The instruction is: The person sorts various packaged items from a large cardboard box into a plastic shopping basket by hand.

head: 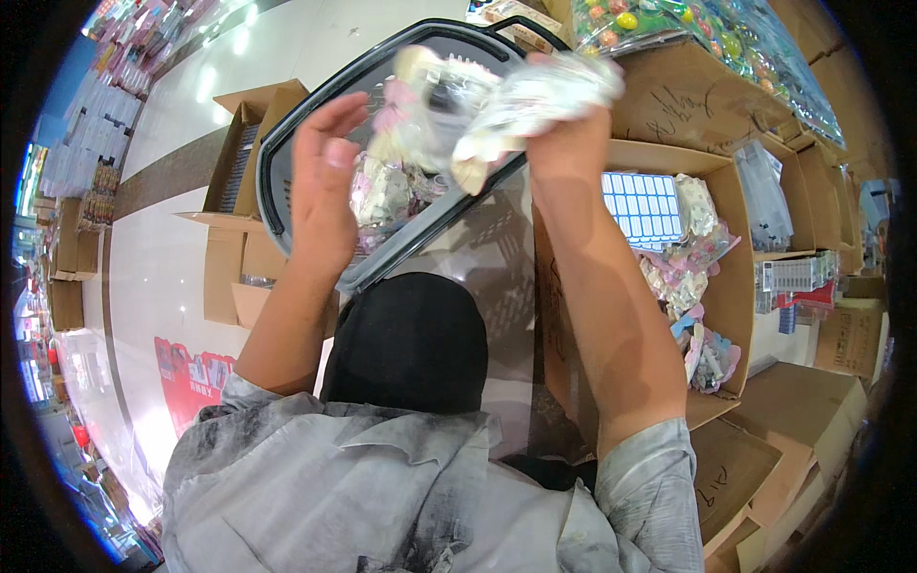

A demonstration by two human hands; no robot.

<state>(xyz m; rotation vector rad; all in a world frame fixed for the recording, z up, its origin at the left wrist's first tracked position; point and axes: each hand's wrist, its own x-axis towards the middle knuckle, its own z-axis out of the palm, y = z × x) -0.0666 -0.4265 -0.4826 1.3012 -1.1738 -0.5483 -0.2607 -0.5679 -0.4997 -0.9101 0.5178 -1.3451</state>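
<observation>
Before me stands a grey plastic basket (408,243) with a dark rim and handle. Inside it lie clear-wrapped packets (387,193) in white and pink. My left hand (326,179) is raised at the basket's left side, fingers apart, holding nothing. My right hand (573,136) grips a blurred, shiny plastic-wrapped packet (537,97) above the basket's right side. Another blurred packet (437,107), pale yellow and pink, is over the basket between my hands; whether it touches the held one I cannot tell. What the packets contain is unclear.
To the right, an open cardboard box (738,286) holds more wrapped packets and blue-and-white label sheets (642,208). Bagged colourful balls (716,43) lie at the upper right. An open carton (240,157) stands left of the basket. More cardboard boxes (802,401) are at the lower right.
</observation>
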